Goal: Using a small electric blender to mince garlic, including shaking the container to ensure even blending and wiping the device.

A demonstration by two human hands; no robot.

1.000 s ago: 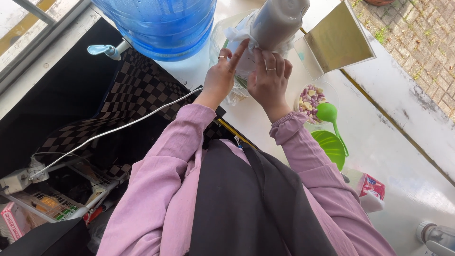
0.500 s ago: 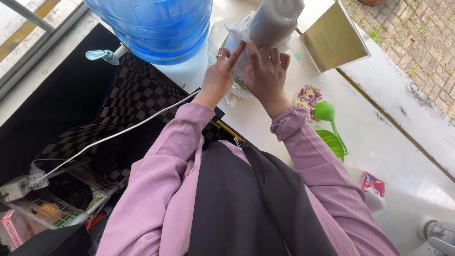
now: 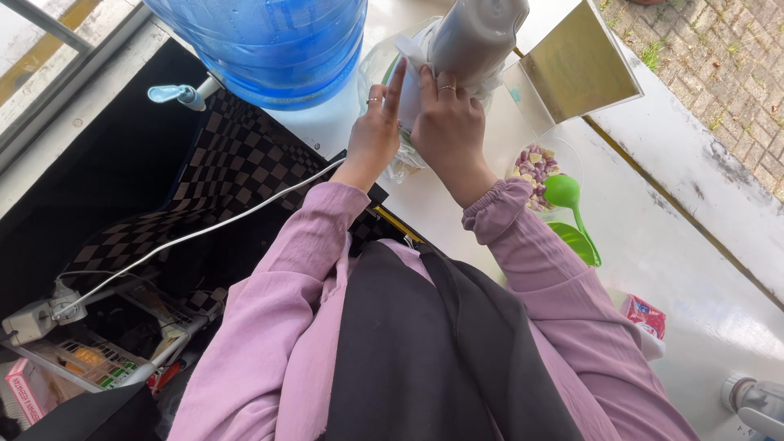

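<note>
Both hands working thin clear plastic bag (image 3: 390, 155) under grey machine (image 3: 476, 33), 12 o'clock on table (image 3: 653, 245). Left hand (image 3: 374, 135) pinching bag, right hand (image 3: 445, 126) gripping it. Bag looking soft, slippery, light; hold best near rim.

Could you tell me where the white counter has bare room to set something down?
The counter is bare right of the green scoops, up to its edge. It is crowded around both hands, between the blue water jug and the open box.

Small red-and-white packet (image 3: 647, 315) lies on the white tabletop (image 3: 702, 269), right of the green ladle (image 3: 570, 214). Pink box (image 3: 23, 392) far left of the ladle, below tabletop level.
</note>
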